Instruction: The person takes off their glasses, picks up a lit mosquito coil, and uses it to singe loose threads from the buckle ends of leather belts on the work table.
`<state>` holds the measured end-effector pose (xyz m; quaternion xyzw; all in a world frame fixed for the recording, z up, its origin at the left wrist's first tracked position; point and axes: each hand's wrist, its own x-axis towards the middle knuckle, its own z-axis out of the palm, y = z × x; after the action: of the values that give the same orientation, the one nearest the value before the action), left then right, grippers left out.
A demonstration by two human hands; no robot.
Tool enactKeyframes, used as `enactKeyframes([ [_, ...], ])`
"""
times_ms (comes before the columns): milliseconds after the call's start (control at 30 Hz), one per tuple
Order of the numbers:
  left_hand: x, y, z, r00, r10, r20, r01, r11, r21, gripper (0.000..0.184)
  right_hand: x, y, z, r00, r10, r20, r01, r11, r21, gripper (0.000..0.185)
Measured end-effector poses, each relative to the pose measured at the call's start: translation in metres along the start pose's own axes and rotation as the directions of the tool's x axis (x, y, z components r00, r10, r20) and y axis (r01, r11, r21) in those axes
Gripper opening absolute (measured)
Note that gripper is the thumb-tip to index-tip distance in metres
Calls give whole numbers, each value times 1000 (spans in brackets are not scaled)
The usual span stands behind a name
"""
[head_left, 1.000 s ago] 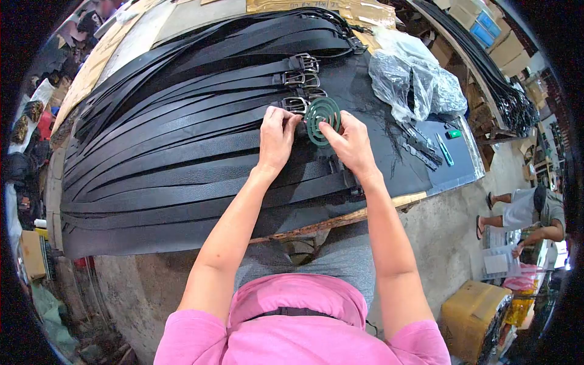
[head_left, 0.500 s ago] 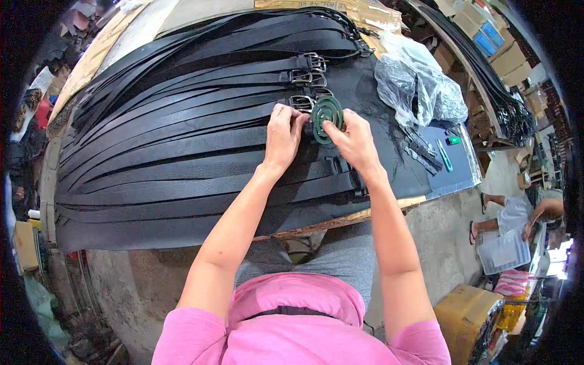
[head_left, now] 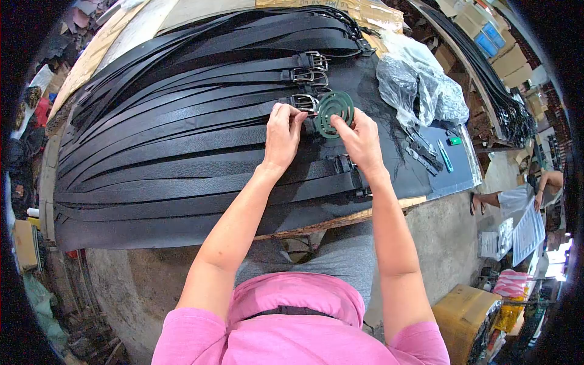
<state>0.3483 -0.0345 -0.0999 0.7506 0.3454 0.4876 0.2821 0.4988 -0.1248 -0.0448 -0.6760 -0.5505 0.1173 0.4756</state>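
My right hand (head_left: pixel 360 139) pinches a green spiral coil (head_left: pixel 334 109) between thumb and fingers, above the dark work surface. Just left of the coil, my left hand (head_left: pixel 283 135) is closed in a pinch; what sits between its fingertips is too small to make out. Long black belts (head_left: pixel 176 149) lie side by side across the table under and beyond my hands. Their metal buckles (head_left: pixel 302 102) are at the right ends, one of them right above my left fingertips.
A clear plastic bag (head_left: pixel 420 79), black strips (head_left: pixel 424 152), a teal cutter (head_left: pixel 445 156) and a green item (head_left: pixel 454 140) lie on the right. Another person (head_left: pixel 526 194) stands at far right. A carton (head_left: pixel 468 322) is on the floor.
The green coil and my right hand have shifted slightly right, away from my left hand, which stays pinched. The other person has moved and now holds a pale sheet-like item.
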Motion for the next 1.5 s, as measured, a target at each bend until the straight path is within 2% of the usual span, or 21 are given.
enactKeyframes([
  [67, -1, 1, -3, 999, -39, 15, 39, 999, -30, 15, -3, -3, -3, 1000, 9, 3, -9, 1000, 15, 21],
  [167, 1, -6, -12, 992, 92, 88, -92, 996, -3, 16, -7, -15, -10, 999, 50, -21, -49, 998, 47, 17],
  [200, 2, -8, -17, 980, 131, 151, -146, 985, 90, 23, -9, -13, -13, 998, 50, -39, -48, 997, 59, 17],
  [300, 8, 0, -32, 949, 38, 314, -87, 986, 144, 33, -15, -7, -23, 993, 82, -80, -75, 993, 89, 17],
  [333, 10, -5, -33, 944, 84, 320, -126, 986, 113, 40, -18, -6, -27, 991, 106, -86, -98, 991, 97, 17],
  [433, 13, -7, -36, 929, 140, 341, -192, 973, 124, 34, -28, -11, -37, 985, 135, -110, -120, 983, 136, 18],
  [533, 17, 11, -42, 881, -24, 473, -22, 996, 91, 26, -40, -18, -47, 980, 118, -158, -91, 981, 171, 18],
  [633, 14, 28, -45, 887, 25, 461, -49, 998, 41, 22, -52, -12, -53, 963, 154, -222, -62, 925, 374, 12],
  [667, 13, 35, -48, 893, 20, 450, -54, 997, 63, 22, -56, -13, -59, 964, 170, -206, -84, 925, 370, 14],
  [800, 14, 37, -56, 908, 29, 418, -13, 999, -40, 18, -69, -26, -65, 961, 182, -207, -85, 910, 406, 14],
  [900, 24, 31, -56, 781, -198, 593, 204, 977, 58, 18, -74, -25, -55, 966, 167, -196, -65, 895, 442, 11],
  [933, 25, 24, -53, 770, -171, 615, 154, 985, 82, 21, -74, -24, -52, 965, 183, -185, -86, 894, 440, 11],
  [1033, 12, 16, -33, 911, -93, 402, 99, 995, 7, 21, -79, -16, -49, 964, 203, -173, -113, 898, 425, 11],
  [1067, 9, 17, -31, 942, 157, 295, -208, 967, 150, 18, -80, -16, -49, 964, 199, -178, -106, 897, 429, 11],
  [1167, 2, 24, -27, 923, 259, 285, -317, 932, 177, 17, -85, -12, -51, 952, 243, -185, -136, 879, 456, 12],
  [1200, -1, 19, -22, 899, 306, 314, -343, 937, 70, 19, -87, -10, -50, 952, 237, -191, -124, 876, 467, 11],
  [1300, -6, 22, -20, 833, 319, 452, -361, 933, 5, 20, -93, -5, -52, 953, 230, -198, -108, 867, 486, 10],
  [1400, -4, 33, -23, 817, 320, 479, -385, 922, 41, 21, -99, -6, -58, 949, 246, -198, -128, 873, 471, 10],
  [1500, -2, 25, -17, 775, 386, 500, -486, 870, 83, 20, -101, -4, -60, 946, 256, -201, -138, 874, 466, 10],
])
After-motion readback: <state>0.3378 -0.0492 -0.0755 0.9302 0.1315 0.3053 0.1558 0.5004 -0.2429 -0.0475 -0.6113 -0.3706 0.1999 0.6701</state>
